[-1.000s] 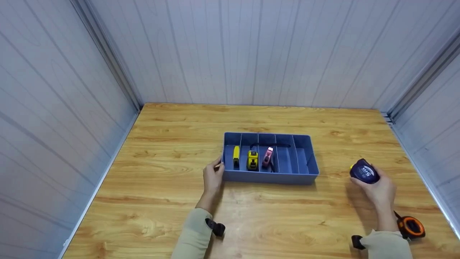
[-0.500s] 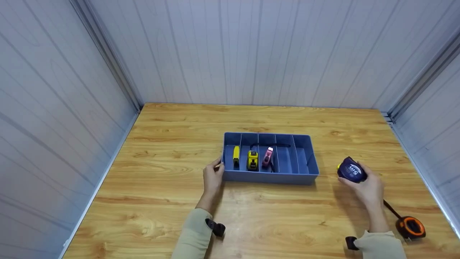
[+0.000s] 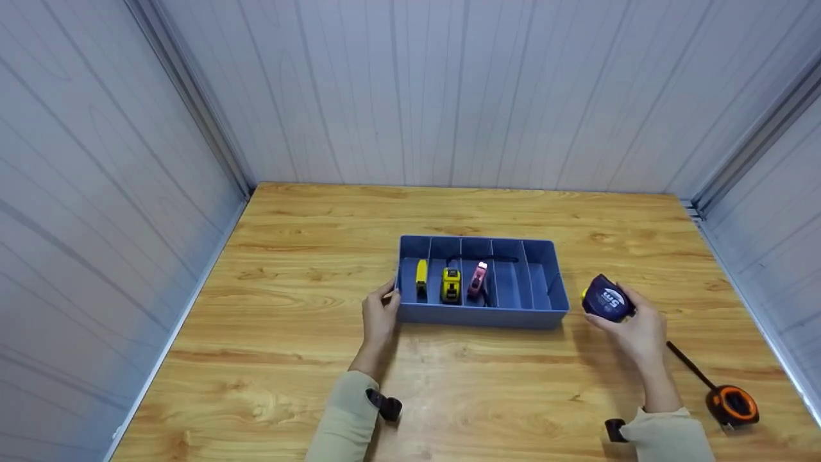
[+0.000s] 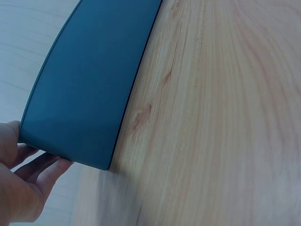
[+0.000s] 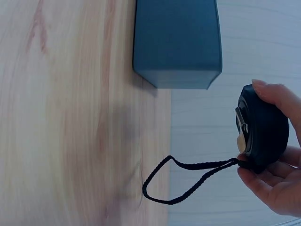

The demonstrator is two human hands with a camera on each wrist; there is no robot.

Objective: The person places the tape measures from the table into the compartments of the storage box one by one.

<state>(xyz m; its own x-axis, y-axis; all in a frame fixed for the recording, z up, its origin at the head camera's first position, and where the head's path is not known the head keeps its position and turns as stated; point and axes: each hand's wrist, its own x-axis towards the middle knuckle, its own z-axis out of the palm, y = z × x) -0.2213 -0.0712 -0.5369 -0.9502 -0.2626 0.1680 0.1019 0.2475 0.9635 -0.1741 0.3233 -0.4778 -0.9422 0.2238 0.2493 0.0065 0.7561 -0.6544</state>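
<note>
Item 1: tape measure, dark blue, marked "5m" [image 3: 608, 299]. It is hanging in the air above the table, just to the right of the tray and apart from it. A black wrist loop [image 5: 189, 183] is dangling from it.

Item 2: right hand [image 3: 641, 328]. Thumb and fingers are curling round the case of Item 1, gripping it from opposite edges.

Item 3: tray, blue-grey, five compartments [image 3: 481, 317]. It is standing flat on the wood-grain table [image 3: 308, 256].

Item 4: left hand [image 3: 380, 316]. Thumb and bent fingers are pinching Item 3 at its left end, by the near corner.

Item 5: slim yellow piece [image 3: 421, 278], standing in the leftmost compartment.

Item 6: yellow-and-black piece [image 3: 451, 286], occupying the second.

Item 7: pink piece [image 3: 478, 280], leaning in the third. A black cord [image 3: 500, 258] is running across the tray behind it; I am not seeing clearly which piece it is belonging to.

Item 8: orange-and-black tape measure [image 3: 732, 405], lying near the right forearm, its black strap [image 3: 689, 364] stretching towards the far side.
</note>
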